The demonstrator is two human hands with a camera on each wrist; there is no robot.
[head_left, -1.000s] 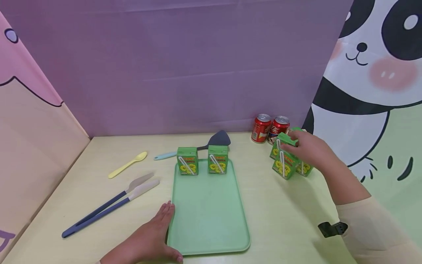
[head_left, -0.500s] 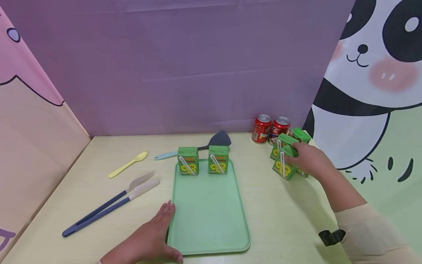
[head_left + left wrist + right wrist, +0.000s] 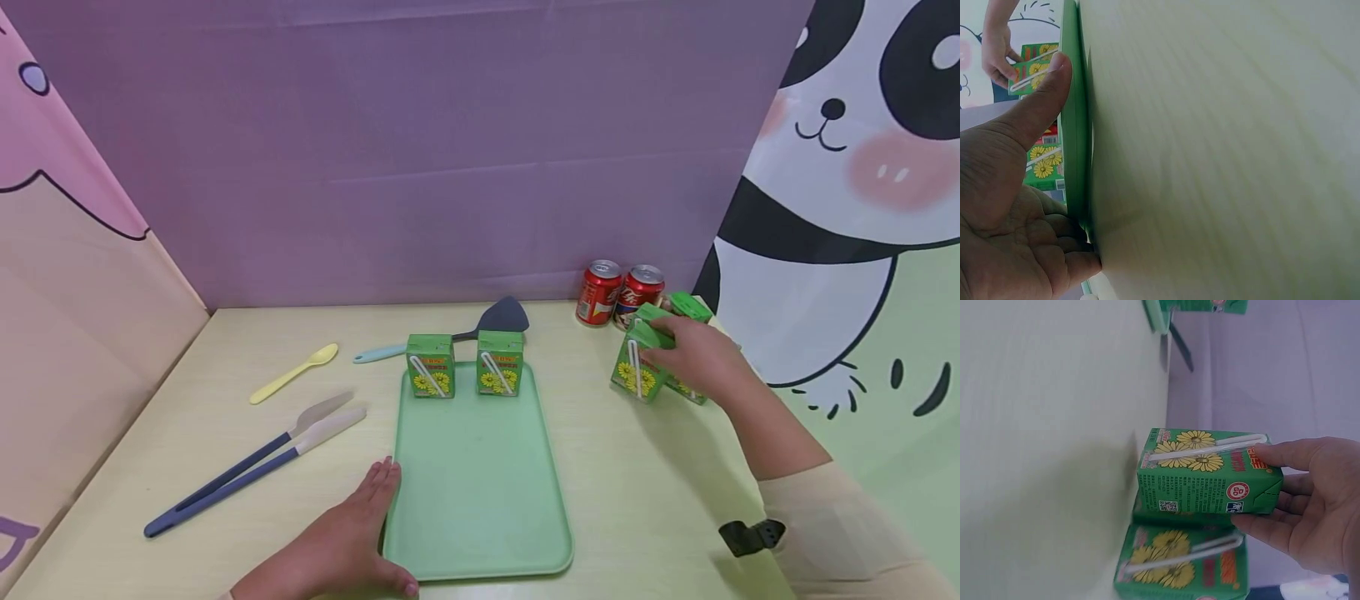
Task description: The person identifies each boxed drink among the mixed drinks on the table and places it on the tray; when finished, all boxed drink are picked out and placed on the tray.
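In the head view my right hand [image 3: 700, 357] holds a green juice carton [image 3: 638, 369] by its upper part. The right wrist view shows the thumb on the straw side of that juice carton [image 3: 1210, 469], whose base looks slightly raised. Another juice carton [image 3: 1182, 562] stands right beside it. My left hand [image 3: 341, 533] lies against the near left corner of a green tray [image 3: 480, 483]. Its fingers are along the left rim, and the thumb touches the near edge [image 3: 1072, 125]. Two juice cartons, one on the left [image 3: 431, 367] and one on the right [image 3: 499, 363], stand at the tray's far end.
Two red cans, left [image 3: 598, 293] and right [image 3: 638, 293], stand at the back right beside more cartons [image 3: 688, 307]. A spatula [image 3: 502, 317] lies behind the tray. To the left are a yellow spoon [image 3: 296, 372] and blue-handled tongs [image 3: 225, 479].
My right hand has drawn back from the farther cartons, taken hold of the front carton and shifted it slightly left. The left hand stays at the tray.
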